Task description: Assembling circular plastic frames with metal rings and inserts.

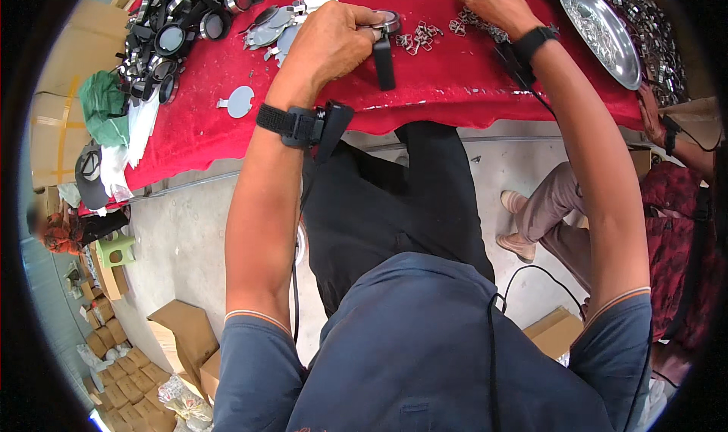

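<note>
My left hand (337, 39) is closed on a round metal-rimmed part with a black handle (384, 62), whose handle points down toward the table's front edge. To the right, my right hand (494, 6) has its fingers curled together near the top of the view. Whatever its fingertips may hold is too small to make out. Small bent metal clips (418, 38) lie in a loose cluster between the hands, and more lie under the right hand. Flat grey discs with tabs (269, 29) are heaped behind my left wrist. One separate grey disc (240, 101) rests nearer the front.
A pile of black-handled round parts (171, 38) covers the far left of the red cloth (318, 140). An oval metal tray (632, 77) of small pieces stands at right beside heaped metal parts (660, 45). Another person's hand (650, 112) touches the right edge. Cardboard boxes (182, 330) stand below.
</note>
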A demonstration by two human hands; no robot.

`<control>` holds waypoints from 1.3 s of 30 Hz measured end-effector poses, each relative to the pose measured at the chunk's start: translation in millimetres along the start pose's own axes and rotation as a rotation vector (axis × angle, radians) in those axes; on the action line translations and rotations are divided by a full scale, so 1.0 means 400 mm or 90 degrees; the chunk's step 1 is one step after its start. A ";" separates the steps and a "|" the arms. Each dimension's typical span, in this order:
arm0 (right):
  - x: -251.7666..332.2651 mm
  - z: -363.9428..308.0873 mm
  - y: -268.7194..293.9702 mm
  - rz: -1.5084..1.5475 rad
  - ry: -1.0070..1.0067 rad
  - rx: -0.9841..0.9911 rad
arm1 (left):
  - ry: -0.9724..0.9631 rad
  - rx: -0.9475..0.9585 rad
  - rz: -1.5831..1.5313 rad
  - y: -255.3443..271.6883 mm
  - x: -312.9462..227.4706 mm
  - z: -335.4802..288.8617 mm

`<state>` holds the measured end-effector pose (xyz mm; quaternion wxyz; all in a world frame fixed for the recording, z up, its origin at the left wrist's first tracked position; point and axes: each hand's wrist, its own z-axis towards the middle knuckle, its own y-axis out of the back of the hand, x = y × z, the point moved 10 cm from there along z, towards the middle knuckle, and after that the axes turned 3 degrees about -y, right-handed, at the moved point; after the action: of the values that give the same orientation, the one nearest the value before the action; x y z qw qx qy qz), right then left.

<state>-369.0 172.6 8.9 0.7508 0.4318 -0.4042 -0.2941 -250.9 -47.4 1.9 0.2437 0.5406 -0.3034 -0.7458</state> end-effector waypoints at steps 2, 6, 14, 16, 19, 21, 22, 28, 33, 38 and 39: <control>-0.015 0.034 -0.037 -0.005 -0.042 0.014 | 0.031 0.025 0.007 0.001 0.001 0.007; -0.018 0.072 -0.075 -0.056 -0.071 0.009 | 0.058 0.011 0.016 -0.005 0.015 0.005; -0.011 0.072 -0.080 -0.123 0.042 -0.013 | 0.094 0.026 0.005 -0.007 0.008 -0.001; 0.075 -0.003 -0.033 -0.020 0.026 -0.097 | 0.071 0.016 -0.004 -0.005 0.030 -0.010; 0.075 -0.077 -0.095 0.382 -0.139 0.031 | 0.039 0.014 0.023 -0.005 0.032 -0.006; 0.088 -0.145 -0.126 0.596 -0.242 0.041 | 0.039 0.018 0.025 -0.009 0.015 0.001; 0.152 -0.178 -0.118 0.663 -0.278 0.016 | 0.047 0.013 0.031 -0.003 0.021 -0.003; 0.187 -0.214 -0.207 0.853 -0.350 -0.045 | -0.002 0.029 -0.091 -0.017 -0.017 0.004; 0.180 -0.210 -0.247 0.844 -0.358 -0.045 | 0.030 0.071 -0.212 -0.033 -0.027 -0.008; 0.185 -0.214 -0.263 0.837 -0.374 -0.079 | 0.040 0.072 -0.258 -0.036 -0.018 -0.014; 0.184 -0.216 -0.268 0.844 -0.397 -0.086 | 0.041 0.074 -0.256 -0.037 -0.017 -0.015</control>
<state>-267.6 101.2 -86.3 0.6462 -0.0536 -0.7562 0.0883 -243.9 -33.5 -5.7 0.0684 0.6271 -0.2238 -0.7429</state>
